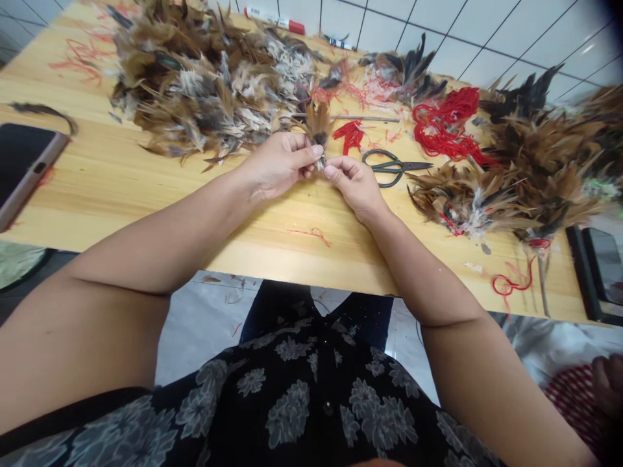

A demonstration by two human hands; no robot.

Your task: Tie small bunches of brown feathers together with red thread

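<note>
Between the thumb and fingers of my left hand [292,161] is a small bunch of brown feathers [319,122], tips pointing away from me. My right hand [354,181] pinches at the pale quill ends of the same bunch; its fingertips almost meet the left thumb. Just right of my right hand lie black-handled scissors [389,170], blades pointing right. Beyond the hands are a short bundle of red threads [349,135] and a thin stick [365,119]. A loose red thread [314,233] lies on the wooden table [272,256] nearer to me.
A large feather heap [204,84] covers the back left. Red yarn [450,123] and tied feather bundles [525,175] lie at right. Phones rest at the left edge [24,165] and right edge [603,266]. A red marker [275,21] lies by the tiled wall [389,23].
</note>
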